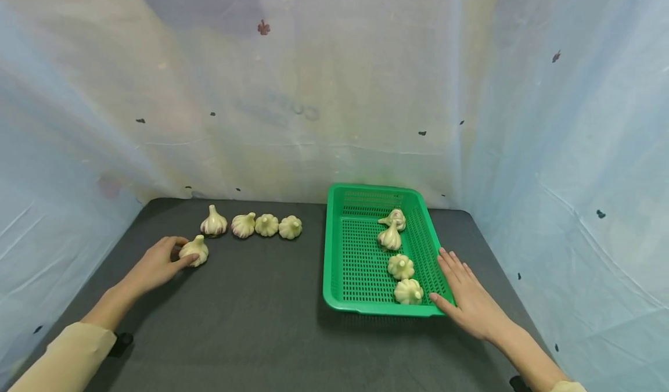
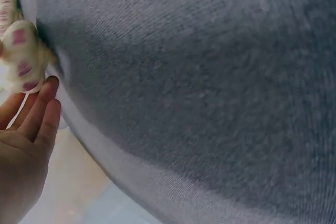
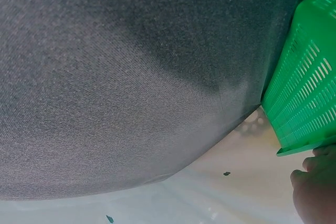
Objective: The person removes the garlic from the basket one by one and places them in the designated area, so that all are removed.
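Observation:
At the left of the table, my left hand (image 1: 159, 259) holds a garlic bulb (image 1: 196, 251) between thumb and fingers, its stem pointing up. In the left wrist view the same bulb (image 2: 23, 59) shows purple patches, with fingertips (image 2: 50, 85) against it. Just beyond stands another garlic bulb (image 1: 213, 222) with a tall stem. My right hand (image 1: 473, 299) lies with straight fingers on the right rim of a green plastic basket (image 1: 334, 252), near its front corner. Several garlic bulbs (image 1: 400, 266) sit along the basket's right side.
More garlic bulbs (image 1: 266, 225) stand in a row along the back of the dark cloth-covered table (image 1: 251, 334). A pale plastic sheet (image 1: 292, 90) with small leaf-like marks hangs behind the table and along both sides.

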The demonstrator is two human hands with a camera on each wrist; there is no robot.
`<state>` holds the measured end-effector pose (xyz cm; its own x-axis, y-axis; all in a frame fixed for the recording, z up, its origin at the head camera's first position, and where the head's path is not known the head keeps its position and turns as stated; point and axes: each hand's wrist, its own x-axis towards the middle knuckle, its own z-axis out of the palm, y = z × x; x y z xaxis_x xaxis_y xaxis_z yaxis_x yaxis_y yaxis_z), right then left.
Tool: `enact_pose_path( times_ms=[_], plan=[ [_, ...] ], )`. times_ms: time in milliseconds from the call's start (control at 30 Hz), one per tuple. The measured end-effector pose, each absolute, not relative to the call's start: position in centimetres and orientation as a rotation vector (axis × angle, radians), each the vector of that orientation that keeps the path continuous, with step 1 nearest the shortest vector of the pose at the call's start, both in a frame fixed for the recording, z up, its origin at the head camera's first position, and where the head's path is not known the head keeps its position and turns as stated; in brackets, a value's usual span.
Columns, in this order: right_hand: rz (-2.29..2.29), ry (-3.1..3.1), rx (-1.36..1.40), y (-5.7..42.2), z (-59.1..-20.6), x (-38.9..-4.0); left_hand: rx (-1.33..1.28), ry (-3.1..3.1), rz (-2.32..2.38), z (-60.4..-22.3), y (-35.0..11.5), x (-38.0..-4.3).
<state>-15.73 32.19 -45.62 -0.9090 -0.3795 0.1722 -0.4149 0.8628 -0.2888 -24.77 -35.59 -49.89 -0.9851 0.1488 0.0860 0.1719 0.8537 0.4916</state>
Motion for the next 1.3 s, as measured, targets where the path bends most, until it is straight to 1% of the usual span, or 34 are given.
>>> enact_pose_path(
  times_ms=[467,767,967,1133,1300],
  plan=[
    [0.487,-2.917,0.627,32.4,-45.9,-15.5,-0.271,-2.984,-0.820,-50.2,-35.4,-24.9],
    [0.467,-2.875,0.663,32.3,-45.5,-15.5,-0.296,-2.916,-0.828,-48.4,-34.3,-24.1],
    [0.472,-2.901,0.649,32.3,-45.5,-15.5,-0.367,-2.772,-0.841,-46.2,-32.2,-23.6],
    [0.485,-2.913,0.642,32.2,-45.5,-15.6,-0.476,-2.643,-0.840,-44.6,-29.0,-23.1],
    [0.484,-2.912,0.642,32.2,-45.6,-15.6,-0.634,-2.512,-0.812,-43.8,-25.4,-23.4]
  ],
)
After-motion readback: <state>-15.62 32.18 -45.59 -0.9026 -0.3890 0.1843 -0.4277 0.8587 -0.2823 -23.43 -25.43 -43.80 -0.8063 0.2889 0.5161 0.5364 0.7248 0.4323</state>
